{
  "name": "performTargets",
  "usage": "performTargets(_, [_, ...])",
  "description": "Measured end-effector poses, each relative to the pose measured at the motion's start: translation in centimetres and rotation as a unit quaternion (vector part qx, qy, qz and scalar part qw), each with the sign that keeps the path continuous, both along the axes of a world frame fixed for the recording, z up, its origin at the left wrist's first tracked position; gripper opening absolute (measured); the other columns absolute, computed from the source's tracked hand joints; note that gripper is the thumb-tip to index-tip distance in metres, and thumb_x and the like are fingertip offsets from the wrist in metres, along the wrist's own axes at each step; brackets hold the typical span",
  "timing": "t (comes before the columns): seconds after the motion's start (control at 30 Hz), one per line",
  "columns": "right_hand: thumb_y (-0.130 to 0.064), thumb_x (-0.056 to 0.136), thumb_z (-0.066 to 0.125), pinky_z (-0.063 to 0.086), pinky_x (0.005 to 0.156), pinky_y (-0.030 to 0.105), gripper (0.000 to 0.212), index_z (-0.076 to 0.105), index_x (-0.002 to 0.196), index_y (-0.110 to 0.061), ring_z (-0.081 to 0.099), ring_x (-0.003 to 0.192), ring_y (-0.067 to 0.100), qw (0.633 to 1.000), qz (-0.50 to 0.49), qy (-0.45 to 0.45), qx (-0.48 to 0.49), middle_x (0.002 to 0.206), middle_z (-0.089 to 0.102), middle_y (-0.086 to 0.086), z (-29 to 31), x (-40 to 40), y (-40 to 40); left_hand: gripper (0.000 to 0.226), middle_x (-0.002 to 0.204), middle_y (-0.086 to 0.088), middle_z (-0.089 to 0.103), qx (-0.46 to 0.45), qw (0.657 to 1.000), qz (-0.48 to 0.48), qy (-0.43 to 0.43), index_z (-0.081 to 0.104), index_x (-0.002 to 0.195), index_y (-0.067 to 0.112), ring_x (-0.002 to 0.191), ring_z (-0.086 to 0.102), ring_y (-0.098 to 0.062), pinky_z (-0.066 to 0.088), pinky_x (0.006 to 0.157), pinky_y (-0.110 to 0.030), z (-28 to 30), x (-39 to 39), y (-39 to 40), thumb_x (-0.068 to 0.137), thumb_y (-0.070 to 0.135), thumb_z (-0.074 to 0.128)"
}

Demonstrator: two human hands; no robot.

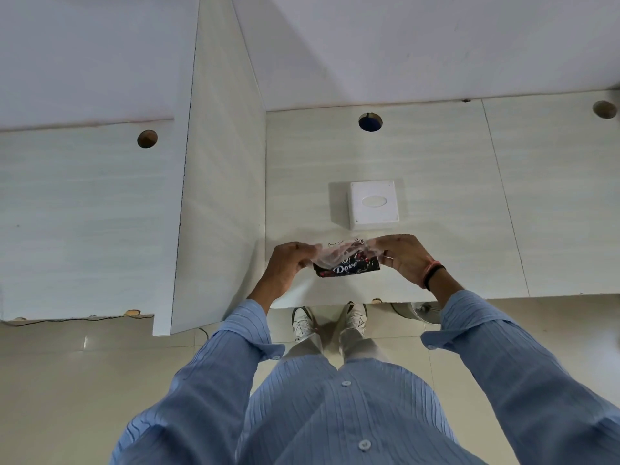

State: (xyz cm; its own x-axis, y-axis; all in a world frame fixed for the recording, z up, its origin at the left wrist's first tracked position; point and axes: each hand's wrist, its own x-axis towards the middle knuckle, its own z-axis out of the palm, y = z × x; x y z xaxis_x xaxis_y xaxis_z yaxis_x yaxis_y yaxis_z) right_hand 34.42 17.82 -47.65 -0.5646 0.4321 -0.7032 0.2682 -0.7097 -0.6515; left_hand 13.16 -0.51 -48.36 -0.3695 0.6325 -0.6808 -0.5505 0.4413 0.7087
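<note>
A dark Dove soap box (349, 268) lies near the front edge of the white desk (453, 203). Over it stretches a thin clear plastic wrap (339, 251). My left hand (290, 261) pinches the left end of the wrap and my right hand (402, 258) pinches its right end, both just above the desk. The wrap covers the upper part of the box. A white tissue box (373, 204) stands on the desk just beyond the hands.
A white divider panel (218, 182) stands upright at the left of the hands and separates this desk from another desk (84, 213). Round cable holes (370, 122) sit at the back of the desks. Below the desk edge are my shoes (303, 322) on a tiled floor.
</note>
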Motion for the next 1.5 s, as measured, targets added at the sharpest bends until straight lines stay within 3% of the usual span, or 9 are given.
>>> performTargets(0.2, [0.017,0.075,0.076,0.062,0.081,0.042,0.053,0.058,0.121,-0.001,0.069,0.097,0.034,0.993,0.085,-0.03,0.079,0.109,0.069,0.021,0.0,0.1,-0.1,0.073,0.12,-0.015,0.068,-0.058,0.975,-0.212,0.031,0.054,0.135,0.017,0.11,0.066,-0.03,0.053,0.094,-0.038,0.1,0.2,-0.2,0.071,0.016,0.089])
performTargets(0.4, [0.015,0.064,0.084,0.057,0.077,0.04,0.048,0.068,0.105,-0.004,0.067,0.08,0.028,0.966,0.158,-0.089,0.184,0.081,0.073,0.008,0.8,-1.4,-1.1,0.038,0.092,-0.003,0.077,-0.111,0.915,-0.35,0.165,0.074,0.095,0.013,0.081,0.07,-0.018,0.051,0.072,-0.03,0.2,2.0,1.5,0.068,0.036,0.088])
performTargets(0.6, [-0.01,0.064,0.085,0.056,0.071,0.036,0.023,0.067,0.075,-0.02,0.064,0.072,0.02,0.911,0.15,-0.156,0.352,0.081,0.075,0.007,1.3,-3.3,-2.4,0.013,0.077,-0.011,0.058,-0.165,0.952,-0.182,0.182,0.062,0.076,0.009,0.068,0.054,-0.022,0.043,0.055,-0.025,0.5,3.1,3.5,0.072,0.005,0.074])
performTargets(0.77, [-0.015,0.079,0.079,0.053,0.072,0.028,0.011,0.069,0.08,-0.011,0.067,0.071,0.012,0.918,0.142,-0.094,0.357,0.078,0.074,0.001,1.0,-3.9,-3.9,0.017,0.093,-0.018,0.07,-0.184,0.98,-0.016,0.08,0.066,0.079,0.01,0.076,0.068,-0.028,0.062,0.059,-0.033,0.8,2.8,5.1,0.081,-0.006,0.061])
performTargets(0.93, [-0.049,0.064,0.089,0.055,0.077,0.028,0.045,0.067,0.092,-0.022,0.071,0.086,0.014,0.936,0.178,-0.078,0.294,0.094,0.076,0.001,0.6,-3.4,-4.0,0.017,0.089,-0.021,0.066,-0.123,0.988,0.034,-0.087,0.062,0.094,-0.003,0.075,0.067,-0.029,0.063,0.064,-0.035,3.2,2.1,6.2,0.088,-0.007,0.046])
performTargets(1.1, [-0.013,0.078,0.081,0.057,0.072,0.032,0.024,0.068,0.097,-0.018,0.069,0.076,0.02,0.951,0.09,-0.103,0.277,0.09,0.076,0.012,0.1,-2.7,-3.4,0.01,0.084,-0.018,0.064,-0.086,0.986,0.018,-0.145,0.059,0.09,-0.002,0.077,0.065,-0.03,0.064,0.072,-0.036,4.2,2.2,5.9,0.089,-0.001,0.049])
performTargets(1.27, [0.018,0.079,0.064,0.062,0.066,0.037,0.026,0.07,0.094,-0.004,0.071,0.075,0.027,0.982,0.006,-0.061,0.177,0.088,0.072,0.02,0.8,-1.9,-2.3,0.035,0.105,-0.007,0.064,-0.146,0.981,-0.124,0.026,0.068,0.121,0.01,0.09,0.055,-0.02,0.048,0.074,-0.033,2.9,1.9,5.2,0.088,0.02,0.072])
performTargets(1.4, [0.023,0.079,0.057,0.059,0.06,0.033,0.027,0.068,0.092,0.001,0.07,0.069,0.027,0.99,-0.01,-0.033,0.139,0.081,0.069,0.018,1.2,-1.5,-1.8,0.049,0.114,-0.011,0.068,-0.064,0.985,-0.152,-0.05,0.059,0.136,0.016,0.106,0.064,-0.025,0.051,0.096,-0.041,2.5,1.9,4.2,0.089,0.006,0.071])
performTargets(1.5, [0.025,0.078,0.056,0.06,0.059,0.033,0.027,0.067,0.089,0.003,0.069,0.068,0.027,0.99,-0.001,-0.038,0.137,0.079,0.068,0.018,1.1,-1.7,-2.0,0.043,0.101,-0.017,0.068,-0.027,0.988,-0.151,-0.021,0.064,0.128,0.007,0.095,0.067,-0.029,0.058,0.086,-0.039,2.6,2.1,4.3,0.087,-0.007,0.064])
